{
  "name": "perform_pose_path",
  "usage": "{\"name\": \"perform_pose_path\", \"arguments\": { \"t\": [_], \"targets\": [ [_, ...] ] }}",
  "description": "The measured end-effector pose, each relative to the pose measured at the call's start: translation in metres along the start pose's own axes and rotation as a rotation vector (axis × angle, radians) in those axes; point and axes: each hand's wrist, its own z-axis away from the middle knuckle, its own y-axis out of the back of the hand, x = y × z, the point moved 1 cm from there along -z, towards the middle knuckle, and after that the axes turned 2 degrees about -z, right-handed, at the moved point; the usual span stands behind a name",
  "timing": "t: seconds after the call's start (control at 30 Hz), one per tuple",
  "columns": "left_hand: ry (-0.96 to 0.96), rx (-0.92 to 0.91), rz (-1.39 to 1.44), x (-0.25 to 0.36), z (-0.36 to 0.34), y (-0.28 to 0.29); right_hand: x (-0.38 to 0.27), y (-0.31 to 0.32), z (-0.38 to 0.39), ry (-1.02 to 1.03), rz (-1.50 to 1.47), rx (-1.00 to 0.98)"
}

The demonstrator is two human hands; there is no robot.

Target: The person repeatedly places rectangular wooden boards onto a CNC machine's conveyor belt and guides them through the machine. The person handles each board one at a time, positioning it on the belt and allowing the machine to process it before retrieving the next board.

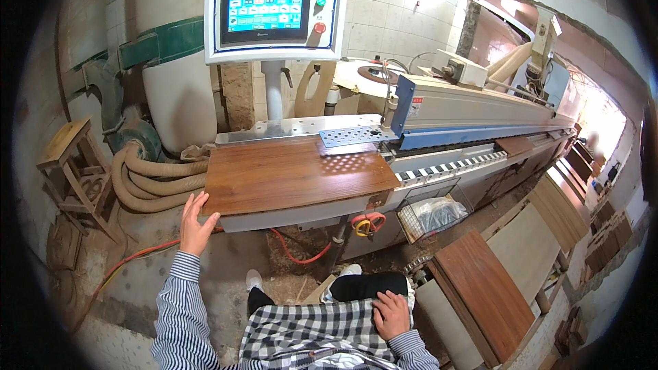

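A brown wood-grain board (281, 175) lies flat on the infeed end of a long edge banding machine (480, 120). My left hand (197, 225) is at the board's near left corner, fingers spread and thumb apart, seeming to touch its left end without wrapping round it. The board's right end reaches the feed track (452, 168), beneath a blue perforated plate (351, 137). My right hand (391, 314) rests on my black-and-white checked apron (308, 329) over my right thigh, its fingers laid out with nothing in them.
A control panel with a lit screen (266, 14) stands behind the board. Ribbed hoses (140, 181) and a wooden stool (79, 171) are at left. A wire basket (432, 216) hangs on the machine's front. More brown boards (483, 288) lie on a roller stand at right.
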Motion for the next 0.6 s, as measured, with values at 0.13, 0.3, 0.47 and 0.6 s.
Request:
{"name": "perform_pose_path", "arguments": {
  "t": [0.13, 0.3, 0.47, 0.6],
  "targets": [
    [-0.008, 0.004, 0.007, -0.001, -0.001, 0.000, 0.001, -0.001, 0.000, 0.000, 0.001, 0.007],
    [0.006, 0.002, -0.001, 0.000, -0.001, 0.002, 0.000, 0.000, 0.000, 0.001, -0.009, 0.009],
    [0.040, -0.024, 0.020, 0.007, -0.003, 0.004, -0.002, 0.002, -0.001, -0.012, -0.002, -0.007],
    [0.032, -0.030, 0.029, 0.018, -0.008, 0.002, -0.002, 0.002, -0.001, -0.010, -0.014, 0.002]
  ]
}}
